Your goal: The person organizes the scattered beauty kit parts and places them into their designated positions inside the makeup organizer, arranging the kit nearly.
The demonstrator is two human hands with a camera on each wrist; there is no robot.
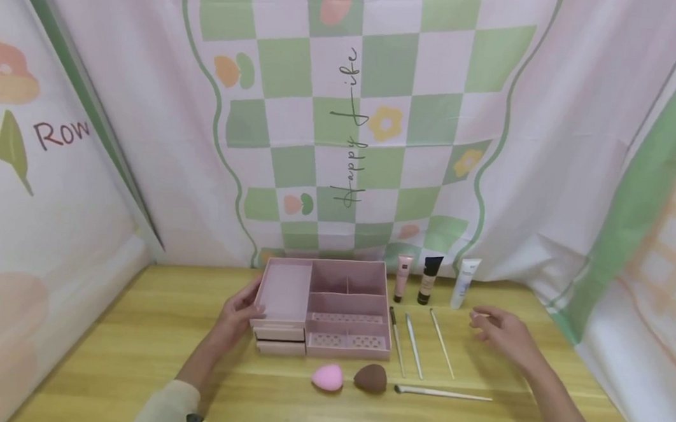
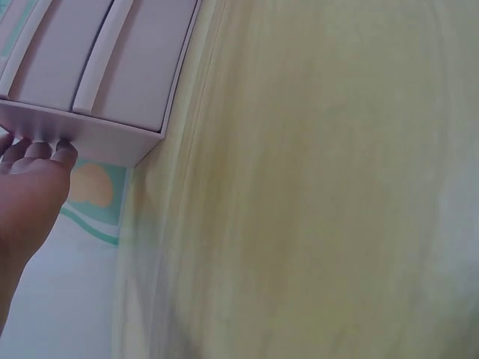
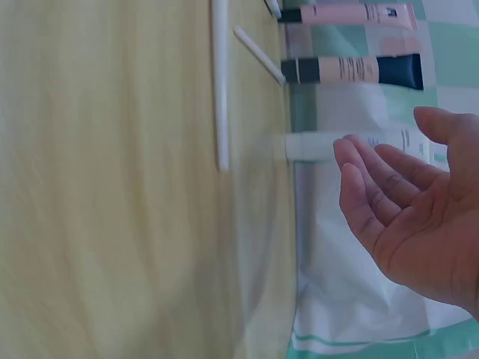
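Observation:
My left hand (image 1: 240,308) rests against the left side of a pink makeup organizer (image 1: 282,291), its thumb at the top edge. In the left wrist view, the fingertips (image 2: 63,147) touch the organizer's side wall beside two drawers. Held above the table, my right hand (image 1: 503,334) has relaxed fingers and nothing in it. Nearest to it stands a white tube (image 1: 464,283), which the fingers partly overlap in the right wrist view. Left of that tube stand a black-capped beige tube (image 1: 428,281) and a pink tube (image 1: 402,278).
Three slim makeup tools lie before the tubes: a dark-tipped brush (image 1: 398,341), a pale stick (image 1: 414,346) and a thin white one (image 1: 442,342). In front are a pink sponge (image 1: 328,377), a brown sponge (image 1: 371,378) and a white-handled brush (image 1: 443,393). Printed curtain (image 1: 440,121) hangs behind the table.

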